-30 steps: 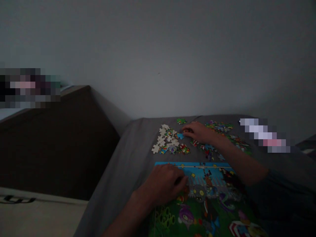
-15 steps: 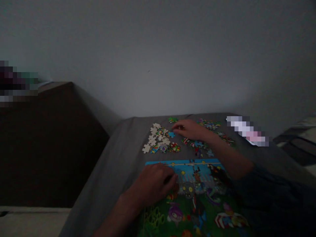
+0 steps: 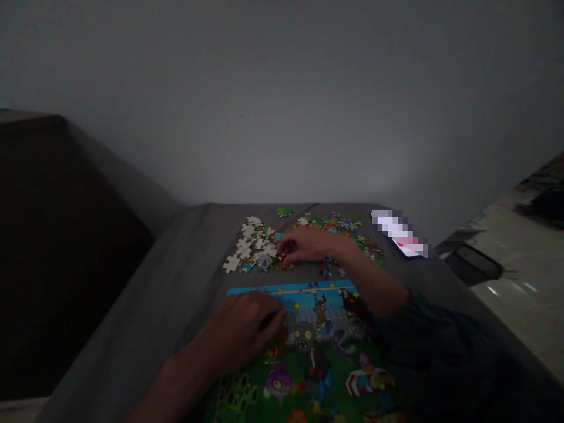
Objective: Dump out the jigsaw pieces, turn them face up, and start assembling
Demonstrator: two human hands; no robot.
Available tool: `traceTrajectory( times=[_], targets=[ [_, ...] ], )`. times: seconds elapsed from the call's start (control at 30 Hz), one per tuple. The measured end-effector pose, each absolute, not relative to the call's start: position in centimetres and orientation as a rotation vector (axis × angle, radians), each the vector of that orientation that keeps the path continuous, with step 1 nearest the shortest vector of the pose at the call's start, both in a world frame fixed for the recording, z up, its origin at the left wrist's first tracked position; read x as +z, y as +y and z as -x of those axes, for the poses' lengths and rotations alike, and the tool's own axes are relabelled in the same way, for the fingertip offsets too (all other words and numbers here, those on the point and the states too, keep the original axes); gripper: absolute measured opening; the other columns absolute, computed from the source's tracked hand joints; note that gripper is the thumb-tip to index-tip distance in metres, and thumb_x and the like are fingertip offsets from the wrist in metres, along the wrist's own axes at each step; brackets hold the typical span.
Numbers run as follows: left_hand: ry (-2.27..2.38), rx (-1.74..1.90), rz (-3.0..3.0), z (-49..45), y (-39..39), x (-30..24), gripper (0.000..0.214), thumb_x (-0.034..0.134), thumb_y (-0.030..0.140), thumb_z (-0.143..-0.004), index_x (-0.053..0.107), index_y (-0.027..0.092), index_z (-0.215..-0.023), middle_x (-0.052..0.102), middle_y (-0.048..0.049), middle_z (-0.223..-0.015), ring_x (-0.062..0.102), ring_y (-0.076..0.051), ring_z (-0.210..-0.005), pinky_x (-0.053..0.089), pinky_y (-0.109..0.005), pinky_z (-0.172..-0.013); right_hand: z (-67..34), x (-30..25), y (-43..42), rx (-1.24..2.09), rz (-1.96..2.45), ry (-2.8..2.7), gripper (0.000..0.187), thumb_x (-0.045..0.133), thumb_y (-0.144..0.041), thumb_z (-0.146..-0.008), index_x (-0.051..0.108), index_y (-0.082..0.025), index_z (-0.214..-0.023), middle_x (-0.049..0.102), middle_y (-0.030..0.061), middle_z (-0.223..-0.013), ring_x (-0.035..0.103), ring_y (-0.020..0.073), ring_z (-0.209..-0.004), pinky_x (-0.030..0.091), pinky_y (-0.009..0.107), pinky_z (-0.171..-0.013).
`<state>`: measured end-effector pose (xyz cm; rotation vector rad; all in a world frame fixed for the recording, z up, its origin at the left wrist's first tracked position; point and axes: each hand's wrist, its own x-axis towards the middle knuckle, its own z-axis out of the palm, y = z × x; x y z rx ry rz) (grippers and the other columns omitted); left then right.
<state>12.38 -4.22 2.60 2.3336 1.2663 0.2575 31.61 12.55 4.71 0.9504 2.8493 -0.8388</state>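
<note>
Two hands reach over the puzzle (image 3: pixel 304 305). The right hand (image 3: pixel 306 245) pinches a small red piece (image 3: pixel 282 257) in its fingers (image 3: pixel 286 247); the left hand (image 3: pixel 240 329) curls on the puzzle's edge, grey cloth (image 3: pixel 150 294) open beyond.

No legible text anywhere; jigsaw puzzle (image 3: pixel 304 346) shows no readable lettering; pixelated object (image 3: pixel 399 233) unreadable.
</note>
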Motion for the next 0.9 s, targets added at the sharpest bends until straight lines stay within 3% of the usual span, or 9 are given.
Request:
traceTrajectory(
  times=[0.23, 0.47, 0.67, 0.9],
  targets=[
    [1.293, 0.214, -2.331, -12.5, -4.4, 2.9, 0.038, 0.039, 0.032, -0.104, 0.068, 0.02, -0.082, 0.07, -0.0037, -0.082, 0.064, -0.018, -0.077, 0.041, -0.031, -0.071, -32.4, 4.2, 13.1, -0.994, -1.004, 2.775, 0.025, 0.084, -0.023, -0.072, 0.07, -0.02, -0.093, 0.072, 0.003, -0.091, 0.065, 0.0175, -0.083, 0.049, 0.029, -0.071],
    [1.308, 0.23, -2.413, -12.6, -4.5, 2.8, 0.037, 0.042, 0.032, -0.103, 0.066, 0.019, -0.079, 0.069, -0.0025, -0.077, 0.061, -0.016, -0.072, 0.038, -0.03, -0.065, -34.3, 4.1, 14.5, -1.166, -1.036, 2.757, 0.018, 0.077, -0.032, -0.075, 0.068, -0.02, -0.084, 0.071, 0.0032, -0.079, 0.063, 0.0169, -0.07, 0.048, 0.03, -0.063],
    [1.311, 0.232, -2.414, -12.6, -4.5, 2.9, 0.034, 0.044, 0.031, -0.103, 0.066, 0.019, -0.08, 0.07, -0.0028, -0.079, 0.063, -0.017, -0.074, 0.04, -0.03, -0.067, -34.1, 4.0, 14.5, -1.291, -1.056, 2.755, 0.023, 0.072, -0.039, -0.079, 0.069, -0.02, -0.091, 0.076, 0.0058, -0.087, 0.07, 0.0192, -0.081, 0.054, 0.032, -0.071],
    [1.296, 0.221, -2.407, -12.6, -4.5, 3.0, 0.034, 0.044, 0.031, -0.103, 0.067, 0.02, -0.081, 0.073, -0.0025, -0.084, 0.066, -0.017, -0.079, 0.041, -0.03, -0.07, -33.2, 4.7, 13.7, -1.174, -1.211, 2.927, 0.027, 0.068, -0.043, -0.083, 0.07, -0.019, -0.093, 0.074, 0.0077, -0.091, 0.066, 0.0199, -0.082, 0.049, 0.033, -0.071]
  ],
)
